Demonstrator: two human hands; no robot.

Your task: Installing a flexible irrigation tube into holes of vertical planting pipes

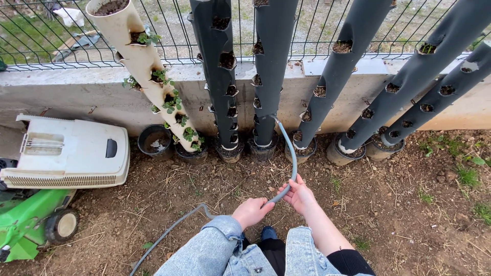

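Bare dirt (388, 214) with dry straw lies under me. My left hand (250, 211) and right hand (299, 195) are both closed around the hose (292, 153), which runs up to a dark pipe (271, 71) against the concrete wall (61, 97); a fence (46, 36) stands behind.

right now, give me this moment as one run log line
left hand: grips hose | right hand: grips hose further up | hose end: at dark pipe planter | ground: bare soil
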